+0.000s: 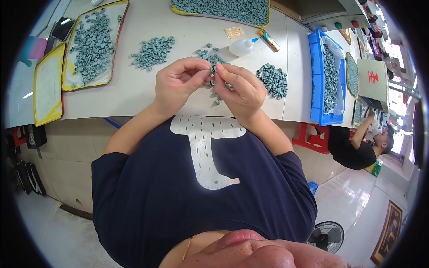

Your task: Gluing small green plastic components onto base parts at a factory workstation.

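Over the table, my left hand (181, 82) and my right hand (242, 89) meet at their fingertips, both closed in a pinch. Between them shows a small dark grey-green piece (213, 69), mostly covered by the fingers. Loose grey-green pieces (210, 56) lie just beyond and under my hands. To the left sits a spread pile of similar pieces (153, 52). A tighter pile of pieces (272, 81) lies right of my right hand.
A yellow-rimmed tray (67, 73) of pieces stands at left, near a phone (63, 29). Another full tray (221, 18) lies at the back. A white squeeze bottle (241, 47) and a tube (269, 40) lie beyond my right hand. A blue crate (317, 80) stands right; another person (357, 147) sits beyond.
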Motion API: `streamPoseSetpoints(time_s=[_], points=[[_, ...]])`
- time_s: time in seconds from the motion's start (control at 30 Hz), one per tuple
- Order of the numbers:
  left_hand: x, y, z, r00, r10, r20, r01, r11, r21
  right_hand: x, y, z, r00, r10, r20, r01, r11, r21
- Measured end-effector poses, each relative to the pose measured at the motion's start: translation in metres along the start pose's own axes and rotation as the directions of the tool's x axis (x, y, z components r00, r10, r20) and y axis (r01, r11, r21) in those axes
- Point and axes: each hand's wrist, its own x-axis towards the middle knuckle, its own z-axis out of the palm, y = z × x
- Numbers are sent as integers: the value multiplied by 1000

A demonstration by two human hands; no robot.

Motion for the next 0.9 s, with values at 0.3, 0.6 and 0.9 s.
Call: streamPoseSetpoints(time_s=[0.3, 0.6, 0.9], points=[[1, 11, 0, 973, 214, 81, -229, 920, 319, -2, 2, -1, 1000, 4, 11, -5, 996, 84], [4, 16, 5, 951, 290, 104, -299, 787, 540, -2, 5, -4, 996, 66, 57, -75, 984, 164], [13, 20, 10, 731, 602, 320, -633, 425, 647, -3, 2, -8, 998, 45, 35, -50, 986, 159]])
